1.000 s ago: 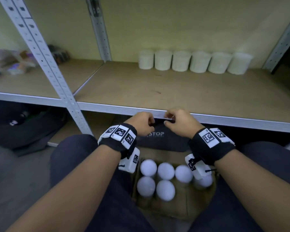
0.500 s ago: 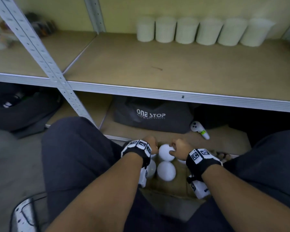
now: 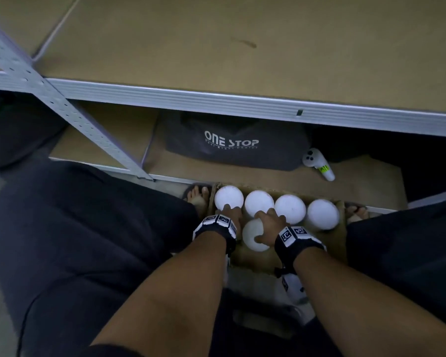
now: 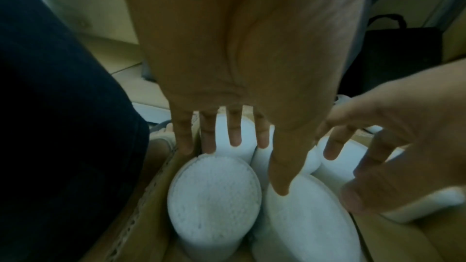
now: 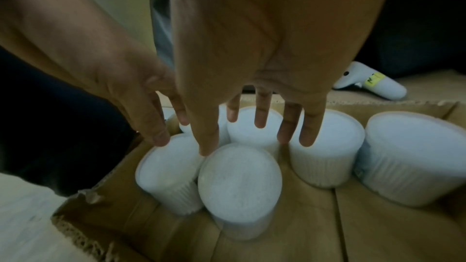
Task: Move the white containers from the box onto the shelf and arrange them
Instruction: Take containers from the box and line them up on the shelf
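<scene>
Below the bare shelf, the cardboard box holds six white containers. Both hands hang over them, fingers straight and spread: left hand, right hand apparently touching the near container.

The cardboard box is open on top. Four white containers crowd its far wall, touching or nearly so, with two more near its left wall, leaving only narrow gaps. The box floor on the near right is bare. Both hands hang spread above the left cluster. The shelf edge overhangs beyond the box; dark-clothed knees flank it.
</scene>
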A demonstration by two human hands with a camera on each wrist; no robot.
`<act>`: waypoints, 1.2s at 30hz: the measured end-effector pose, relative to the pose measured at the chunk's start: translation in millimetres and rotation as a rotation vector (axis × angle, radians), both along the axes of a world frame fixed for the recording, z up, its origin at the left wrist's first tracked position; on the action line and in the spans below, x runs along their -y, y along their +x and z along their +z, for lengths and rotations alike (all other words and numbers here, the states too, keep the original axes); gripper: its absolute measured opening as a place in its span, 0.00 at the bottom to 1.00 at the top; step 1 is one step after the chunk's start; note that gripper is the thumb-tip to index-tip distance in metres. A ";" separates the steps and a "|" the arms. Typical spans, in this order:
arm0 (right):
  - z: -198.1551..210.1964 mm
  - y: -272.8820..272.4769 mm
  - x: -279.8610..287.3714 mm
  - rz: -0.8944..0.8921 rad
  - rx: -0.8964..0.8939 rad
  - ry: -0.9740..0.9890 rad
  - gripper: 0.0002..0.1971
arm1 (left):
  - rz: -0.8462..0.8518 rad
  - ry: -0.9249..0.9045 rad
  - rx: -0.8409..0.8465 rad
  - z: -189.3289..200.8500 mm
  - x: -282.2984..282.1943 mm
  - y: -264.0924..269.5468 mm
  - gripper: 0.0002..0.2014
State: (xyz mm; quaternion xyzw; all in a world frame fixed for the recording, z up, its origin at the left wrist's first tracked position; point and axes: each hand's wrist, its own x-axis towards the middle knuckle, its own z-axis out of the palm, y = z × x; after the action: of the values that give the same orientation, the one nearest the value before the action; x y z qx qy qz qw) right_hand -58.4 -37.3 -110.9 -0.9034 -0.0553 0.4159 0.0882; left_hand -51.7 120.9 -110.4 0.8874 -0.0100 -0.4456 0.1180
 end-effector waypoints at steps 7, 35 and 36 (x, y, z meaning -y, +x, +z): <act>-23.1 -10.0 -8.5 0.068 0.055 -0.002 0.43 | 0.003 0.015 0.006 -26.0 -4.5 -8.9 0.34; 26.0 3.9 -6.4 -0.020 0.003 0.021 0.38 | 0.011 0.016 0.014 12.4 -0.2 1.6 0.42; 35.7 7.8 -6.1 -0.008 0.004 0.007 0.38 | 0.002 0.018 0.018 18.3 2.0 5.2 0.43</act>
State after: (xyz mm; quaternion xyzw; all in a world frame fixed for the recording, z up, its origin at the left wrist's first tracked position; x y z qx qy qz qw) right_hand -50.6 -31.2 -75.2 -0.9042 -0.0533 0.4135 0.0930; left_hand -46.5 118.8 -92.1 0.8925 -0.0059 -0.4373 0.1104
